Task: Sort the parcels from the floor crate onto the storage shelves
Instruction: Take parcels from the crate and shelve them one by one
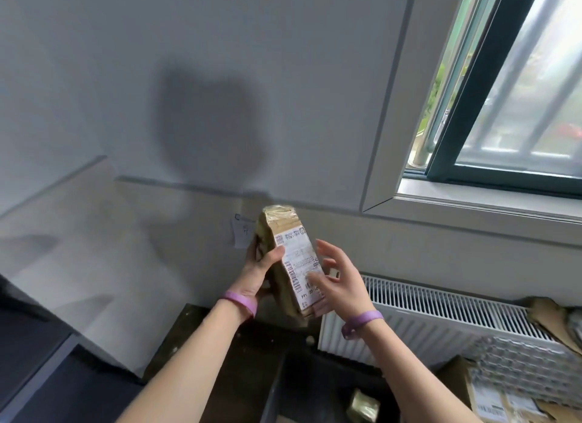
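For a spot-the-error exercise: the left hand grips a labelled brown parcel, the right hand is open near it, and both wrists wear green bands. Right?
No: the head view shows purple bands, not green. The left hand grips the parcel; the right hand is open near it.

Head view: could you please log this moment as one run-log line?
parcel: held up, not yet shelved | label: faces camera | left hand: grips parcel | right hand: open beside label
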### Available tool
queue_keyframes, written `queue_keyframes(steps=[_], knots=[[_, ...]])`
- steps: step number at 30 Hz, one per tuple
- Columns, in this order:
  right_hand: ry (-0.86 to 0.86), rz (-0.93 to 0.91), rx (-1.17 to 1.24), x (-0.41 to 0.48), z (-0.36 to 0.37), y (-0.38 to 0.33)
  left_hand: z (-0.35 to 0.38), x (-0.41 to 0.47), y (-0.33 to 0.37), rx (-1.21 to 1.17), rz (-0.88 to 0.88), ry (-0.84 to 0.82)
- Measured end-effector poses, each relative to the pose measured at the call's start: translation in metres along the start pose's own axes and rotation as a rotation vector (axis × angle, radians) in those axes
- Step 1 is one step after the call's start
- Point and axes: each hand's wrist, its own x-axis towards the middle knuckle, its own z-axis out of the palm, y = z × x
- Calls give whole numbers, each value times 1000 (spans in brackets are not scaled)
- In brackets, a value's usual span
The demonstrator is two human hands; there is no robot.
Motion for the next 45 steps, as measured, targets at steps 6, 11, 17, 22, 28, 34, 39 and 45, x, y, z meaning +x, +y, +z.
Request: queue_keyframes(steps=[6, 11, 17, 22, 28, 34, 39, 45], knots=[[-189, 81, 162, 9, -9, -6, -6, 5, 13, -44, 10, -111], [-175, 72, 212, 11, -10, 0, -2, 11, 11, -295, 65, 6], [-104, -16, 165, 3, 1, 16, 5, 17, 10, -518, 0, 162], [149, -79, 196, 20, 3, 12, 12, 11, 0, -490, 35, 79], [75, -110, 33, 37, -30, 8, -14, 8, 3, -45, 186, 439], [-281, -52, 15, 45, -52, -4, -32, 9, 26, 709, 246, -29], [-384, -95, -44, 48, -50, -18, -25, -7, 21, 641, 94, -268], [-139, -209, -154, 51, -32, -29, -7, -13, 14, 332, 109, -49]])
